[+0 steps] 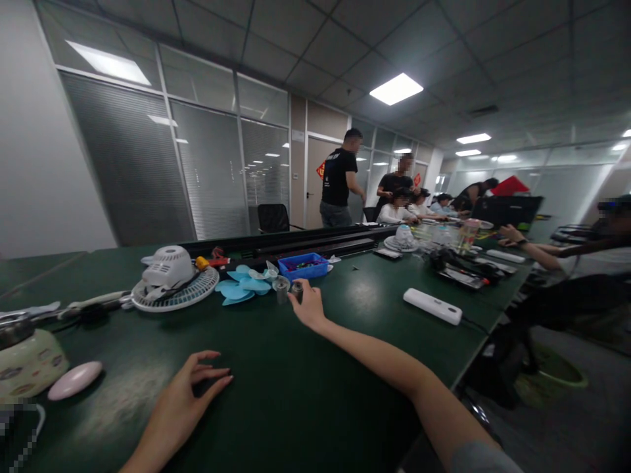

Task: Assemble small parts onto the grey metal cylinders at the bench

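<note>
My right hand (pixel 309 307) reaches out across the green table, its thumb and fingers closed around a small dark metallic cylinder (pixel 296 290). Just left of it stands a similar greyish cylinder (pixel 281 290), untouched. What exactly these cylinders are is too small to tell. Beside them lie light-blue fan blades (pixel 241 286), and behind my fingers sits a blue tray (pixel 302 266) of small parts. My left hand (pixel 185 394) hovers over or rests on the near side of the table with fingers apart and nothing in them.
A white fan head on its grille (pixel 177 292) lies at the left. A patterned pot (pixel 34 361) and a pink oval object (pixel 75 380) are nearer. On the right lies a white power strip (pixel 432 306) with a cable. Several people sit or stand farther along the table (pixel 365 368).
</note>
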`<move>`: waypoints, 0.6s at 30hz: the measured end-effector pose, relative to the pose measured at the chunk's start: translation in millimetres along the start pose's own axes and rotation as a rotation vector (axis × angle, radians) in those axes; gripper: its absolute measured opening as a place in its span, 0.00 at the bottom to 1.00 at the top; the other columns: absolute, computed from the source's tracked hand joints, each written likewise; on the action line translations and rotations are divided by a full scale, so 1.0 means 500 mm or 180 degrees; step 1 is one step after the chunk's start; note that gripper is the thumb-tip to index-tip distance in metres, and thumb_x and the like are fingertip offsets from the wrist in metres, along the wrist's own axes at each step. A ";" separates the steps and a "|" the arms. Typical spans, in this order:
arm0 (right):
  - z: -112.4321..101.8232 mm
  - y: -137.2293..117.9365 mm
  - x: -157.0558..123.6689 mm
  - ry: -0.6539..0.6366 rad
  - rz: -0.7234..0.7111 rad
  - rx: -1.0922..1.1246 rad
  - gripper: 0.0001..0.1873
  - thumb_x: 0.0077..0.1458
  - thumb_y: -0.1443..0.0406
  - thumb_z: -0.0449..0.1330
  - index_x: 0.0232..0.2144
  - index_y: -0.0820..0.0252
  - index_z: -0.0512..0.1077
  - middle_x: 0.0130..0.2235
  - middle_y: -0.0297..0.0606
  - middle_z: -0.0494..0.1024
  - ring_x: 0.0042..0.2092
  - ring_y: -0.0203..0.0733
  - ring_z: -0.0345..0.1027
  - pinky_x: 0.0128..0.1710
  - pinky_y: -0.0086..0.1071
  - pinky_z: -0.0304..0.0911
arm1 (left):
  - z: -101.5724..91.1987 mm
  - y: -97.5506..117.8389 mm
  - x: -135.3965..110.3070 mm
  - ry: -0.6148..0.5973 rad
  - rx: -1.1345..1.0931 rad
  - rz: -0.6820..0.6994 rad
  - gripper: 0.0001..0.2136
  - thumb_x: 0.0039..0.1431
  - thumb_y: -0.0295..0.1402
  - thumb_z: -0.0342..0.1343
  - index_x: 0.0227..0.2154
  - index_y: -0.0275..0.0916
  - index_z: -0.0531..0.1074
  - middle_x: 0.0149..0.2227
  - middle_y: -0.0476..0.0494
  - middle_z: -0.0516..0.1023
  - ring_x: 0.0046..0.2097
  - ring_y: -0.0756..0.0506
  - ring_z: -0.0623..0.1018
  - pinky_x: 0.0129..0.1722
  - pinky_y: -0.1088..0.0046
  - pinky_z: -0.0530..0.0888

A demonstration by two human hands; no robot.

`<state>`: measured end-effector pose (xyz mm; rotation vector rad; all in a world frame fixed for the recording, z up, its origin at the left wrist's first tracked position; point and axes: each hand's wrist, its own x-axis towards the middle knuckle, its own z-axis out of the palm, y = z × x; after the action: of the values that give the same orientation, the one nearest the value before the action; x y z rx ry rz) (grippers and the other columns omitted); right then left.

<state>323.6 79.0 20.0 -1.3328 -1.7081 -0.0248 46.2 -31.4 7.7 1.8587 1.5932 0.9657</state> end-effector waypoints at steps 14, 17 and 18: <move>0.019 0.085 0.044 0.0065 0.0186 -0.0792 0.29 0.56 0.64 0.58 0.58 0.64 0.57 0.56 0.53 0.68 0.58 0.50 0.61 0.58 0.47 0.49 | -0.005 0.024 -0.009 -0.0076 0.0093 0.0034 0.25 0.43 0.51 0.58 0.42 0.43 0.63 0.38 0.43 0.83 0.51 0.35 0.77 0.53 0.53 0.66; -0.004 0.015 0.015 0.0377 -0.0465 -0.0728 0.28 0.58 0.63 0.55 0.59 0.64 0.58 0.61 0.52 0.62 0.64 0.48 0.51 0.63 0.48 0.40 | -0.008 0.025 -0.010 -0.0095 0.0042 -0.0055 0.27 0.43 0.53 0.58 0.43 0.43 0.63 0.39 0.42 0.83 0.51 0.35 0.77 0.51 0.55 0.68; -0.011 -0.016 -0.002 0.0243 -0.0731 -0.0601 0.26 0.59 0.62 0.54 0.59 0.62 0.59 0.61 0.50 0.63 0.64 0.46 0.51 0.63 0.47 0.41 | -0.009 0.024 -0.010 -0.0075 -0.0002 -0.0118 0.27 0.44 0.54 0.56 0.44 0.42 0.63 0.39 0.42 0.83 0.50 0.35 0.77 0.50 0.56 0.69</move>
<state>321.1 72.1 26.6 -1.2462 -1.8198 -0.3727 49.9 -38.9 18.9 1.8272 1.6074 0.9248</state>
